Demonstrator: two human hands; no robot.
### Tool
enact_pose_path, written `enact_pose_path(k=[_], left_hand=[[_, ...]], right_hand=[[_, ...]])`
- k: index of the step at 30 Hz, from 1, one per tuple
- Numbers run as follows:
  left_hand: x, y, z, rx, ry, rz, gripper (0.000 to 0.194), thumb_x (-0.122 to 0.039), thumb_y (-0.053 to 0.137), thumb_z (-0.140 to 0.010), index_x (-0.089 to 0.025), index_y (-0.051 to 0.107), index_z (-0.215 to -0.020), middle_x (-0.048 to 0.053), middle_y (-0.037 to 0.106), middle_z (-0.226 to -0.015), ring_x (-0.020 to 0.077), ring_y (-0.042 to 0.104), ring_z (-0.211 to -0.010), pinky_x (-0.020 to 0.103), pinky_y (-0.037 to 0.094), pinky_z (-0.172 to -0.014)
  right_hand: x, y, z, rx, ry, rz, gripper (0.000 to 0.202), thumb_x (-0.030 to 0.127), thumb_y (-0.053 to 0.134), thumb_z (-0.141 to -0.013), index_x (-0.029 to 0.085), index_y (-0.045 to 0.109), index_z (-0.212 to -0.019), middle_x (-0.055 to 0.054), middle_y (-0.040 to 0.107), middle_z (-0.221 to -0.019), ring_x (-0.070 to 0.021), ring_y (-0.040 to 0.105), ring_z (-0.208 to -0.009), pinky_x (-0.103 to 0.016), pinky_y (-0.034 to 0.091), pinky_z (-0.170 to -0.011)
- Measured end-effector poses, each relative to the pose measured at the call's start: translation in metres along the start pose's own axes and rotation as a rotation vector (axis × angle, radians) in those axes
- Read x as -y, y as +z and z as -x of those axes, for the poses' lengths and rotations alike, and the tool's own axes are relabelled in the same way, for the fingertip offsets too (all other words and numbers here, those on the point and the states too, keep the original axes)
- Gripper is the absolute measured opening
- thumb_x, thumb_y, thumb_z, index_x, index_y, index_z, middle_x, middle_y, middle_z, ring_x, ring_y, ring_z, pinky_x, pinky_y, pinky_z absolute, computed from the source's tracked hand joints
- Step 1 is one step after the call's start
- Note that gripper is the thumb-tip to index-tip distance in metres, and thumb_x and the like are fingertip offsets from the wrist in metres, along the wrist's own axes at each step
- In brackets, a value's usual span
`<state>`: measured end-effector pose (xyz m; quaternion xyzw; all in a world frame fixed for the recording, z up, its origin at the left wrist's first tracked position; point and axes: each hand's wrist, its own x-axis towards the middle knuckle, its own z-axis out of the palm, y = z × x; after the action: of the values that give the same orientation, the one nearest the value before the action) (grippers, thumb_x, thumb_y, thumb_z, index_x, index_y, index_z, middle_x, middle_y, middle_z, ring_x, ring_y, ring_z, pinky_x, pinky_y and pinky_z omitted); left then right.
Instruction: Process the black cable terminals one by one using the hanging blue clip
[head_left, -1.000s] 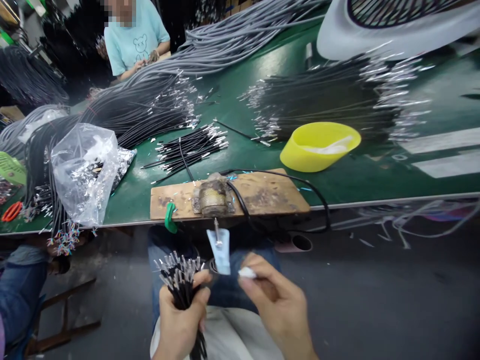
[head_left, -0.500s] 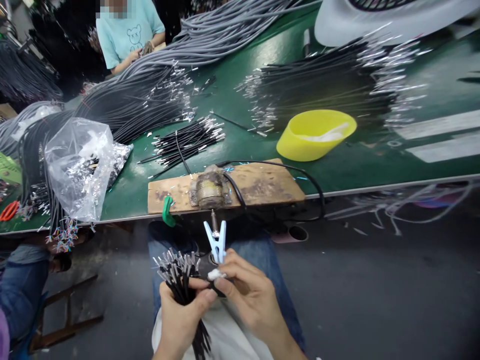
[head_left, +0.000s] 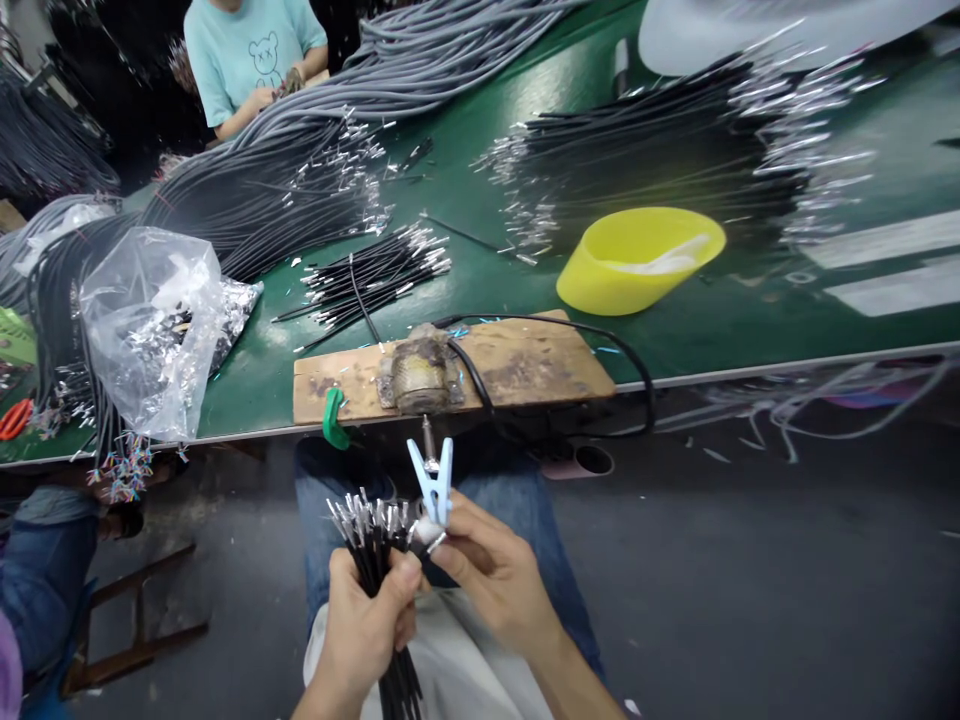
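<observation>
A bundle of thin black cables (head_left: 364, 550) with bare silvery ends pointing up is wrapped in my left hand (head_left: 369, 615). The fingers of my right hand (head_left: 495, 570) are pinched together just right of the bundle's top. By the right fingertips are a light-blue clothespin (head_left: 433, 485), a small white wad (head_left: 430, 530) and a silver-tipped black end; which of these the fingers grip is hidden. Above the clothespin, the metal shaft (head_left: 427, 432) of a small worn motor (head_left: 420, 375) points toward me from the table edge.
The motor sits on a wooden board (head_left: 525, 360) with a green hook-shaped piece (head_left: 334, 418) at its edge. Cut black cables (head_left: 375, 275), a clear plastic bag (head_left: 150, 340) and a yellow cup (head_left: 600, 280) lie on the green table. A co-worker (head_left: 251, 60) works at the far side.
My left hand has shifted slightly right and up, bringing the cable bundle close to the right fingertips. The white wad now shows higher, against the clothespin's lower end.
</observation>
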<state>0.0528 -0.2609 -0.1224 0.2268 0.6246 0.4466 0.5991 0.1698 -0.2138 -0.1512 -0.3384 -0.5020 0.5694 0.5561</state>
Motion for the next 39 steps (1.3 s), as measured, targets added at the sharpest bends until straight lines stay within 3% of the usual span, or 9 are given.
enact_pose_path(k=[6,11,15,18,21,24,27,33,39], left_hand=[[0.013,0.004,0.0,0.043,-0.015,-0.015,0.048,-0.049,0.074,-0.059,-0.019,0.038,-0.068,-0.009,0.041,-0.037,0.0042,0.035,-0.029,0.018,0.03,-0.033],[0.016,0.004,0.002,-0.009,0.028,-0.037,0.042,-0.048,0.073,-0.061,-0.017,0.047,-0.07,-0.008,0.041,-0.038,0.0036,0.034,-0.031,0.017,0.028,-0.034],[-0.001,0.0,-0.001,0.018,0.106,-0.077,0.035,-0.044,0.076,-0.059,-0.012,0.061,-0.061,-0.002,0.048,-0.044,0.0066,0.041,-0.04,0.021,0.036,-0.042],[-0.014,0.001,-0.006,0.04,0.172,-0.111,0.025,-0.033,0.079,-0.056,-0.012,0.067,-0.055,0.002,0.059,-0.055,0.0124,0.052,-0.055,0.025,0.045,-0.057],[-0.019,0.003,-0.008,0.036,0.199,-0.139,0.017,-0.027,0.078,-0.056,-0.012,0.069,-0.055,0.002,0.059,-0.051,0.0127,0.052,-0.052,0.025,0.044,-0.055],[-0.018,0.004,-0.005,0.016,0.218,-0.153,0.012,-0.021,0.078,-0.054,-0.013,0.07,-0.056,0.002,0.06,-0.052,0.0131,0.053,-0.051,0.025,0.044,-0.053],[-0.019,0.002,0.002,-0.005,0.264,-0.144,0.011,-0.019,0.078,-0.053,-0.013,0.068,-0.054,0.002,0.061,-0.054,0.0135,0.054,-0.054,0.026,0.046,-0.057],[-0.026,0.006,0.004,-0.043,0.345,-0.087,0.012,-0.02,0.078,-0.055,-0.015,0.067,-0.058,0.002,0.065,-0.057,0.0159,0.059,-0.059,0.027,0.048,-0.063],[-0.026,0.018,-0.007,-0.061,0.398,-0.073,0.011,-0.021,0.076,-0.059,-0.014,0.067,-0.056,0.002,0.061,-0.051,0.013,0.053,-0.051,0.025,0.046,-0.055]], right_hand=[[0.002,0.018,0.008,-0.149,-0.012,-0.045,0.021,0.033,0.049,-0.088,0.02,0.053,-0.072,0.0,0.046,-0.066,-0.0129,0.045,-0.057,-0.023,0.037,-0.049],[0.005,0.016,0.008,-0.293,-0.349,0.26,0.011,0.017,0.053,-0.084,0.02,0.056,-0.074,-0.001,0.05,-0.067,-0.0148,0.048,-0.067,-0.026,0.04,-0.061],[0.006,0.001,0.002,0.031,0.106,-0.149,0.023,0.04,0.057,-0.081,0.018,0.059,-0.073,-0.001,0.051,-0.066,-0.0135,0.047,-0.058,-0.025,0.038,-0.053],[0.006,-0.01,-0.007,0.166,0.494,-0.359,0.035,0.048,0.071,-0.065,0.016,0.061,-0.072,0.0,0.052,-0.063,-0.0125,0.046,-0.058,-0.025,0.037,-0.053],[0.008,-0.02,-0.019,0.28,0.649,-0.392,0.035,0.044,0.078,-0.055,0.014,0.06,-0.061,0.002,0.049,-0.058,-0.01,0.042,-0.055,-0.022,0.033,-0.051],[0.014,-0.029,-0.035,0.296,0.626,-0.401,0.035,0.043,0.078,-0.053,0.014,0.059,-0.054,0.004,0.045,-0.05,-0.0074,0.033,-0.048,-0.021,0.026,-0.045],[0.021,-0.03,-0.049,0.145,0.521,-0.432,0.036,0.044,0.076,-0.058,0.014,0.058,-0.052,0.005,0.041,-0.047,-0.0068,0.03,-0.046,-0.021,0.025,-0.044],[0.024,0.004,-0.058,0.123,0.429,-0.692,0.039,0.052,0.073,-0.062,0.015,0.069,-0.075,-0.001,0.055,-0.064,-0.0077,0.042,-0.052,-0.02,0.036,-0.049],[0.015,0.017,-0.056,0.104,0.418,-0.924,0.034,0.046,0.076,-0.061,0.013,0.067,-0.064,0.002,0.048,-0.058,-0.006,0.036,-0.048,-0.017,0.031,-0.041]])
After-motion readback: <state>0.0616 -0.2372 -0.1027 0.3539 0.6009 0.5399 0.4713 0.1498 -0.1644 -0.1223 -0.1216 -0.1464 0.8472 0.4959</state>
